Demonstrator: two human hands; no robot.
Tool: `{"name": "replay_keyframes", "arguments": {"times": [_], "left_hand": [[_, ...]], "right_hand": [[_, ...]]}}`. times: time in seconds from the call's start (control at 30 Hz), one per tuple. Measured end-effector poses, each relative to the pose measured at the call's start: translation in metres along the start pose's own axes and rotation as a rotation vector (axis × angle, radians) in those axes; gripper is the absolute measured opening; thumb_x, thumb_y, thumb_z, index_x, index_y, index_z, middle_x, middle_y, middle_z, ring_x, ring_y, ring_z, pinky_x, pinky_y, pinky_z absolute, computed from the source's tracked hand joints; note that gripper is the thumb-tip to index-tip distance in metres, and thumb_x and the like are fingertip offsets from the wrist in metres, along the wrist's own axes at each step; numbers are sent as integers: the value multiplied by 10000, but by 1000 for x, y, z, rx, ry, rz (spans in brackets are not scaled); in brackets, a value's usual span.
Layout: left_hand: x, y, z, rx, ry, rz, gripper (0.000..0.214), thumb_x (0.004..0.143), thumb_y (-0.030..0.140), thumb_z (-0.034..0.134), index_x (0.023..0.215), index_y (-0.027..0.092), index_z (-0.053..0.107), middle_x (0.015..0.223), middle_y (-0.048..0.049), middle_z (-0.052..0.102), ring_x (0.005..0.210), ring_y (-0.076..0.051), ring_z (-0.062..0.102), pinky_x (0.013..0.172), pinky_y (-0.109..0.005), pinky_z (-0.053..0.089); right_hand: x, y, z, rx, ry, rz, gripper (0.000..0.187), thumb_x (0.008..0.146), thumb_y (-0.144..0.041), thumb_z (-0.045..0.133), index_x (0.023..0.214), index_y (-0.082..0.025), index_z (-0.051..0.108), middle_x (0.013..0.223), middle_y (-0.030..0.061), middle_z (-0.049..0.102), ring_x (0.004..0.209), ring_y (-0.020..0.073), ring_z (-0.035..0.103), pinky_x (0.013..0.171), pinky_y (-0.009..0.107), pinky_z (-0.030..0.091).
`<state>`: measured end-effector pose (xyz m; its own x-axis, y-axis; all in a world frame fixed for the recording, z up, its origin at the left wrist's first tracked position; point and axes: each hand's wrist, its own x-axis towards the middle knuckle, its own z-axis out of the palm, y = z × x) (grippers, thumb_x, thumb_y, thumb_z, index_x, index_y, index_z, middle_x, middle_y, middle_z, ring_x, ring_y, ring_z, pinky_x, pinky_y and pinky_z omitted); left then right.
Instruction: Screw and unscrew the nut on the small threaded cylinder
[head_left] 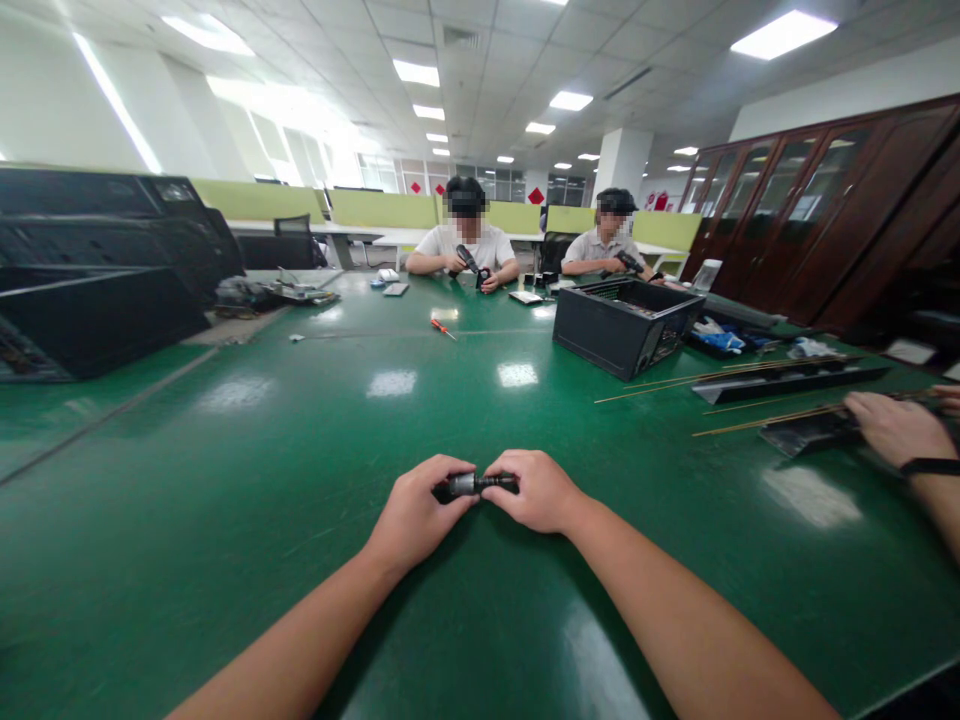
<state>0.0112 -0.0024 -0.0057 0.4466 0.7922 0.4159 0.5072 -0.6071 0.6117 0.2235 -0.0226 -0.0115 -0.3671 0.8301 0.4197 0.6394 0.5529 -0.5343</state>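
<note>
At the far left we see a large black metal case (105,325) on the glossy green tabletop (262,560), cut off by the frame edge, its inside too dark to read. Just right of it, a jumbled heap of grey parts (274,291) is too blurred for us to sort. Past the middle, the black box-shaped metal housing (600,330) hides most of its contents behind its walls. On the right, thin brass-coloured rods (652,392) run beside dark angled metal strips (795,382), and a co-worker's hand (896,428) with a black wristband rests over the nearer strip; that arm is cut off at the edge.

In front of us, our left hand (420,508) has thumb and fingers closed on the left end of a small black-and-silver cylindrical metal piece (464,484), partly covering it. Its silver barrel shows in the gap between our hands, lying sideways. Our right hand (534,490) pinches the narrower dark right end between thumb and fingers, hiding part of it. Whether the piece touches the tabletop, we cannot tell.
</note>
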Motion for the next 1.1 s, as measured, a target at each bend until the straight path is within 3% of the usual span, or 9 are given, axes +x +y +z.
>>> {"name": "replay_keyframes", "arguments": {"times": [1.1], "left_hand": [[1, 1, -3, 23, 77, -53, 249, 761, 273, 714, 1003, 219, 688, 947, -31, 707, 867, -203, 650, 792, -324, 523]], "right_hand": [[-3, 10, -14, -28, 38, 44, 133, 836, -284, 677, 922, -202, 737, 899, 39, 728, 826, 177, 647, 767, 286, 453]]}}
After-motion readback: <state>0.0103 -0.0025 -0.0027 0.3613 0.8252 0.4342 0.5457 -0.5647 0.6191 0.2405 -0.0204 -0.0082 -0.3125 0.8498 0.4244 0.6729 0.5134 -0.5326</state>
